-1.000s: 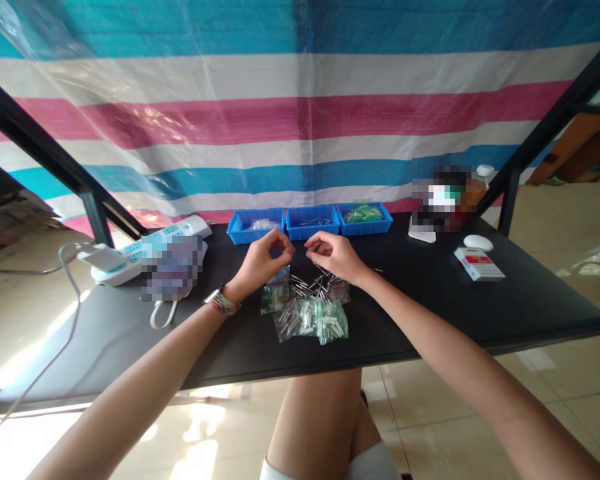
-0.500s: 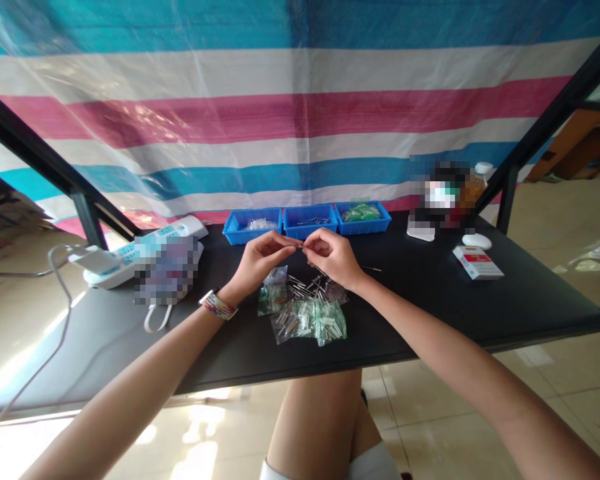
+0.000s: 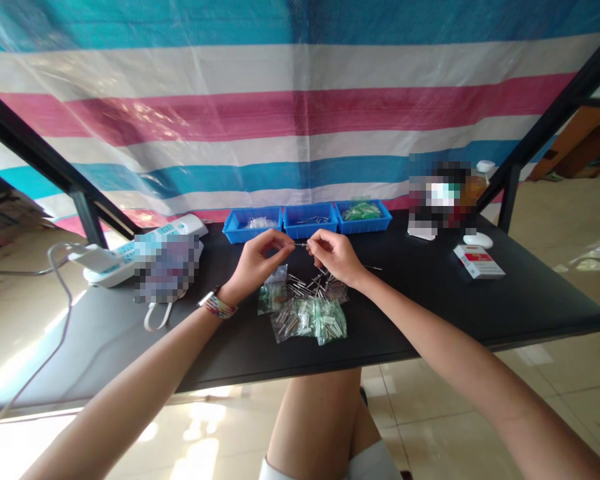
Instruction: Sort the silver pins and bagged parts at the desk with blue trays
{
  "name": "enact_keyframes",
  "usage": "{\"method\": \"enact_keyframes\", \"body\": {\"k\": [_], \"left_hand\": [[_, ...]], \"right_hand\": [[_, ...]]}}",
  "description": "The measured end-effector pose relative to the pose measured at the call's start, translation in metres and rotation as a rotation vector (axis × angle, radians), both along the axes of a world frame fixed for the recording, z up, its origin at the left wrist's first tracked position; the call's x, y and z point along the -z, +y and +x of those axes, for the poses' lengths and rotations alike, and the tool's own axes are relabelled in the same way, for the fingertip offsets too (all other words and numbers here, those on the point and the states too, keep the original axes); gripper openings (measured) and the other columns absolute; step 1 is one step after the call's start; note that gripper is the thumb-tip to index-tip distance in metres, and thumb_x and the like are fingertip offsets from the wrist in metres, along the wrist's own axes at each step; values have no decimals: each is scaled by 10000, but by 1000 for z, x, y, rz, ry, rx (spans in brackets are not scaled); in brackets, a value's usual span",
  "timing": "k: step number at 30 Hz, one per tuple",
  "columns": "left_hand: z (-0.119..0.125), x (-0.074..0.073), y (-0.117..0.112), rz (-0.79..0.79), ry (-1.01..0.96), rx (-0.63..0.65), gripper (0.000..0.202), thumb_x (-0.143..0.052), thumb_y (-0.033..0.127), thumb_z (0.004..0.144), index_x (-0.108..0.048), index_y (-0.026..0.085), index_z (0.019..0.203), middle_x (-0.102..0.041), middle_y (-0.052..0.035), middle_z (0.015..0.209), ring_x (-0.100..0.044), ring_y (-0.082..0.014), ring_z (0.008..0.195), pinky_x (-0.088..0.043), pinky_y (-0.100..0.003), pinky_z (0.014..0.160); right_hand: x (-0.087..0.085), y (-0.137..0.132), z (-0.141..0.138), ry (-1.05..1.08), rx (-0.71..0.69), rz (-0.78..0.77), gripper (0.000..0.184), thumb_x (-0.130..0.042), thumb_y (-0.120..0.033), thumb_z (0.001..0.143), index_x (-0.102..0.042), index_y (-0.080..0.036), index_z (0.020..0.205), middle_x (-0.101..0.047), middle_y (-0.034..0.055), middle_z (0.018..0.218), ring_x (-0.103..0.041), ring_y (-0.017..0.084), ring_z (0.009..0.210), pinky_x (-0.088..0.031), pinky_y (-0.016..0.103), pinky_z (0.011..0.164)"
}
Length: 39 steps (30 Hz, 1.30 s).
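The left hand [image 3: 269,253] and right hand [image 3: 334,255] are pinching a metal pin [image 3: 301,245]; slackening grips could be dropping it.

Thin metal pin [image 3: 301,245] now shows between the fingertips
In front of the middle blue tray [image 3: 305,232], the left hand [image 3: 257,261] and right hand [image 3: 337,257], apart a second ago, then nearly touching, have separated slightly, the pin spanning their fingertips.

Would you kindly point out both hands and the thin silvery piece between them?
Left hand [image 3: 259,259]: head view, middle of hand.
Right hand [image 3: 337,257]: head view, middle of hand.
Thin silvery piece [image 3: 301,245]: head view, exposed middle stretch.
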State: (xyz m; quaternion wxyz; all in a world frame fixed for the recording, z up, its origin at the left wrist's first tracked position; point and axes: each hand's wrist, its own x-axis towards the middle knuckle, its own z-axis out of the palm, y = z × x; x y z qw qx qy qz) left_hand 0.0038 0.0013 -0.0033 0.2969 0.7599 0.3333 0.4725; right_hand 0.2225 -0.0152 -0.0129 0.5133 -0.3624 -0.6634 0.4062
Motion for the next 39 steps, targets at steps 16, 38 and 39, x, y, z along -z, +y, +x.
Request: {"method": "enact_keyframes", "body": {"k": [16,38,39], "left_hand": [[0,-1,-1,117,146,-56,371,-629,488,1028,-732,205,811,-716,-53,820,-648,-200,788,-513,-349,774],[-9,4,8,2,111,-107,494,-513,543,1059,-710,192,773,-743,-55,827,-671,-212,810,-511,-331,803],[-9,4,8,-8,92,-112,489,-514,537,1057,-707,191,770,-740,-54,823,-668,-211,810,-508,-329,799]], "right_hand": [[-2,1,-2,149,4,-104,326,-806,-477,788,-614,-221,843,-610,-38,684,-632,128,556,-576,271,551],[3,29,22,-262,368,115,266,-656,-300,898,-802,-189,1092,-731,27,780,-631,159,590,-540,303,630],[3,22,18,-314,312,169,205,-651,-267,912,-809,-190,1018,-740,37,796,-652,173,639,-551,317,677]]}}
